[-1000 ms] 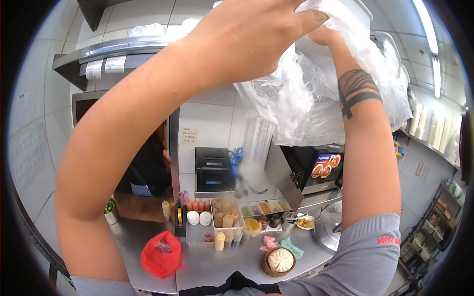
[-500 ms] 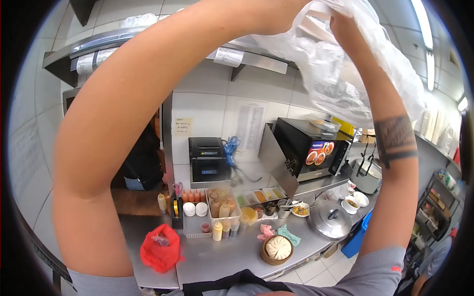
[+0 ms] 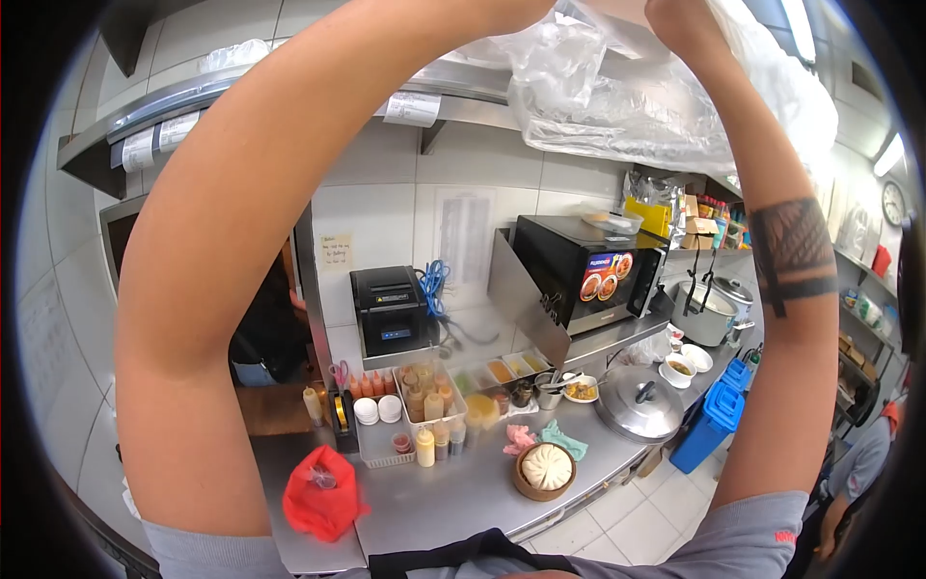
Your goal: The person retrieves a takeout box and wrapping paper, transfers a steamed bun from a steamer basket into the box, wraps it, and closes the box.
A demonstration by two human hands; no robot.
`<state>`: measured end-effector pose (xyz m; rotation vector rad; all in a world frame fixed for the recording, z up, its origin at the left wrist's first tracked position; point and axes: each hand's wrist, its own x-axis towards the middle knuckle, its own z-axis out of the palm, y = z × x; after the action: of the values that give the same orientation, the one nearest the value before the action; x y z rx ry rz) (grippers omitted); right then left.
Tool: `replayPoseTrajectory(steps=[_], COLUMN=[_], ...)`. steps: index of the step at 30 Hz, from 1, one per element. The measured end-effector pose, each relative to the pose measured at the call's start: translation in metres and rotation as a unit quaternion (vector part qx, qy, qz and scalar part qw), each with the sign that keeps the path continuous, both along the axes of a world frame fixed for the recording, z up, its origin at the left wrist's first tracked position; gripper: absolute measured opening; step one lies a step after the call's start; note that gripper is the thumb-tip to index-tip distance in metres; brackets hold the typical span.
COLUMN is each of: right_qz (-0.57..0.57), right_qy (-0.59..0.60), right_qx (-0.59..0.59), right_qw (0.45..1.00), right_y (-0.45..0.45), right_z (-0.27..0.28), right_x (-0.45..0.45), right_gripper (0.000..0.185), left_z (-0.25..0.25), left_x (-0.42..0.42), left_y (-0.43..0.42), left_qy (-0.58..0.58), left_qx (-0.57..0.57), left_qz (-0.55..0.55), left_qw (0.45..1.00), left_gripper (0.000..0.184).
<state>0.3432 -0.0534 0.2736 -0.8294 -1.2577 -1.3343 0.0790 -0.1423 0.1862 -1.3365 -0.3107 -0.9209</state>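
Observation:
Both my arms reach up to the metal shelf overhead. My left hand [image 3: 526,12] is at the top edge of the view, beside a large clear plastic bag [image 3: 617,111]; its fingers are cut off. At the bag's other side my right hand [image 3: 683,27] looks curled on the plastic, with its fingertips hidden. A pale flat thing, only partly in view, shows between the hands. The bag is bulky and crumpled and lies along the shelf. Below, a white bun [image 3: 548,467] sits in a round bamboo steamer [image 3: 527,490] on the steel counter [image 3: 424,511].
A red bag [image 3: 323,497] lies at the counter's left. Sauce bottles [image 3: 424,447] stand near a black printer [image 3: 391,304]. A microwave [image 3: 579,275], a large lidded pot [image 3: 641,410] and blue bins [image 3: 709,425] are to the right. Another person's sleeve [image 3: 861,465] shows at far right.
The plastic bag has moved left, from hanging between my arms to lying along the shelf. Both hands have shifted higher in the view. The camera has turned slightly right.

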Motion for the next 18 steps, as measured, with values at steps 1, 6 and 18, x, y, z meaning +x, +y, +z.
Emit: replayPoseTrajectory(steps=[1,6,18], right_qz=[-0.062,-0.12,-0.029], right_qy=[0.019,0.032,-0.046], right_qx=[-0.033,-0.043,-0.085], right_qw=[0.997,0.991,0.995], right_y=[0.005,0.022,0.071], right_z=[0.015,0.032,0.025], right_x=[-0.002,0.005,-0.038], right_gripper=[0.029,0.027,0.025], left_z=[0.002,0.004,-0.01], left_x=[-0.001,-0.005,-0.014], left_y=[0.003,-0.009,-0.012], left_qy=[0.001,-0.021,0.123], left_qx=[0.004,-0.049,0.01], left_qz=[0.0,0.047,0.051], left_qw=[1.0,0.997,0.991], left_gripper=[0.064,0.067,0.055])
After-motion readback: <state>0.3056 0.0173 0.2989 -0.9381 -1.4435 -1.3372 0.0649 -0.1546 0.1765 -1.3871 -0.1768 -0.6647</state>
